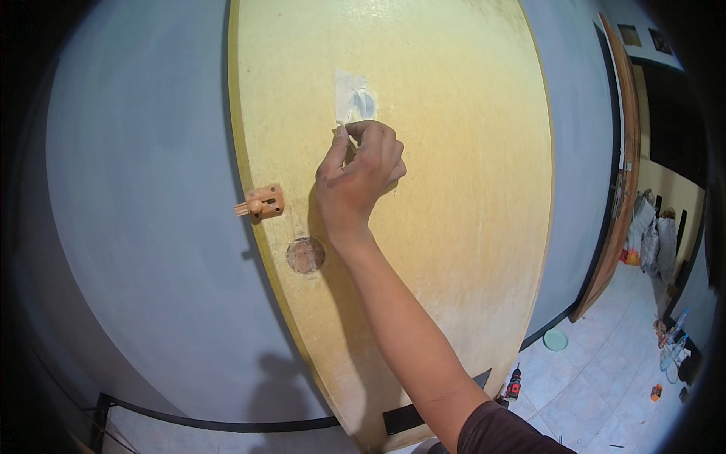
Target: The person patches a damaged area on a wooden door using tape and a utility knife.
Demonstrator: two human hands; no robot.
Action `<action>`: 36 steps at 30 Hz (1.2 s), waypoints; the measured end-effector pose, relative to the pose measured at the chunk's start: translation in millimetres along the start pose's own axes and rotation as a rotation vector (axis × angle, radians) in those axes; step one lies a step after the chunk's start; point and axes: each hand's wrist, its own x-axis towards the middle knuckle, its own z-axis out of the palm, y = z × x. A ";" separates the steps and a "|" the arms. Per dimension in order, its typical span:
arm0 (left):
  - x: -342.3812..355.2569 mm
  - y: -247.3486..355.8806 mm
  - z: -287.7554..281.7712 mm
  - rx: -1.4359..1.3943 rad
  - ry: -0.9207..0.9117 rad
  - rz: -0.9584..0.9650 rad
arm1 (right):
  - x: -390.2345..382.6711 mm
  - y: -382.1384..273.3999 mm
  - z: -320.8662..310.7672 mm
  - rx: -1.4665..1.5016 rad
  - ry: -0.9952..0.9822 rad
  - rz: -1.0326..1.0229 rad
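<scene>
A yellow door (461, 181) stands in front of me. On its upper part is a torn white sticker (344, 91) with a greyish patch at its right side. My right hand (361, 168) reaches up from the lower right, thumb and forefinger pinched at the sticker's lower edge; the other fingers are curled. An orange-brown slide latch (266, 203) is fixed to the door's left edge, below and left of the hand. Under the latch is a round brown patch or hole (305, 256), its depth unclear. My left hand is out of view.
A red and black cordless drill (513, 384) and a pale green bowl (555, 340) are on the tiled floor at the right. Behind them, a brown wooden door (614, 189) stands ajar. Sacks (656, 240) and an orange object (656, 392) lie farther right.
</scene>
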 end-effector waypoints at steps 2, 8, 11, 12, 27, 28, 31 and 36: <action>0.2 -0.7 1.0 -0.003 -0.001 -0.003 | -0.8 1.5 0.4 0.006 -0.008 -0.012; 1.3 0.9 2.7 -0.013 0.001 -0.013 | -2.9 2.5 -0.9 -0.001 -0.008 -0.070; 2.3 1.2 3.7 -0.016 -0.002 -0.016 | -3.6 5.1 -0.8 0.012 -0.015 -0.093; 2.0 0.9 3.4 -0.017 0.000 -0.015 | -3.8 5.7 -0.7 0.017 -0.020 -0.094; 1.9 0.1 6.8 -0.045 0.003 -0.020 | -11.3 13.0 -5.6 0.063 -0.116 -0.279; 1.8 0.7 6.9 -0.049 0.003 -0.019 | -13.7 11.5 -7.2 0.071 -0.126 -0.289; 0.6 1.5 7.2 -0.052 0.022 -0.014 | -28.2 7.7 -15.5 0.147 -0.161 -0.320; -7.9 2.5 15.9 -0.063 0.074 0.009 | -76.1 19.1 -101.8 0.347 -0.302 -0.284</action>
